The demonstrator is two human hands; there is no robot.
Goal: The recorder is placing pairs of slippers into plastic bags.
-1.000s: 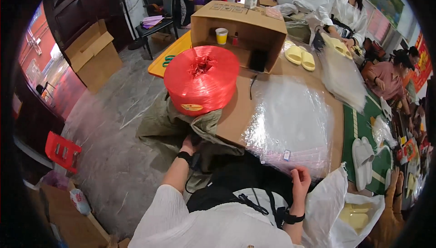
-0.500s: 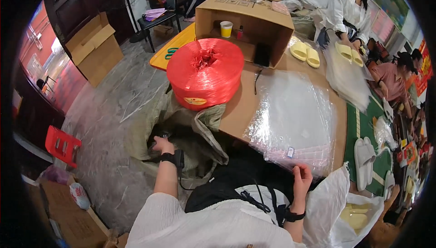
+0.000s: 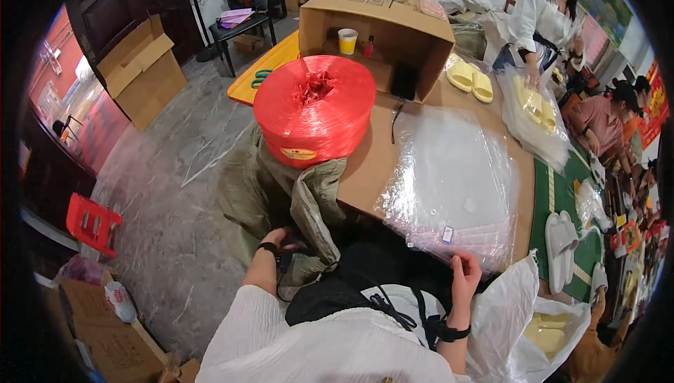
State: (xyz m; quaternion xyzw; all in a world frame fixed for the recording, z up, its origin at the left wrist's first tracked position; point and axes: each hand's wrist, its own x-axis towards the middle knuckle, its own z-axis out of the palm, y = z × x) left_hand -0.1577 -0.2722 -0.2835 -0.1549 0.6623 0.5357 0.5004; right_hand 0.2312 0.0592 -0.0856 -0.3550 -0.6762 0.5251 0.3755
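— Your right hand (image 3: 465, 279) is beside the clear bags (image 3: 456, 158) on the table (image 3: 361, 176); left hand (image 3: 276, 238), at the olive sack (image 3: 316, 197).
— Your grips?
— Can't tell for either. White label (image 3: 448, 233) on the bags, yellow label (image 3: 298, 153) on the red roll (image 3: 340, 113).

Glossy plastic bags (image 3: 456, 165), rough woven sack (image 3: 317, 207) (quite matt), dull cardboard box (image 3: 375, 8).

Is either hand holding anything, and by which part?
Can't tell: left hand partly hidden at olive sack; right hand at near edge of clear bags, grip unclear.
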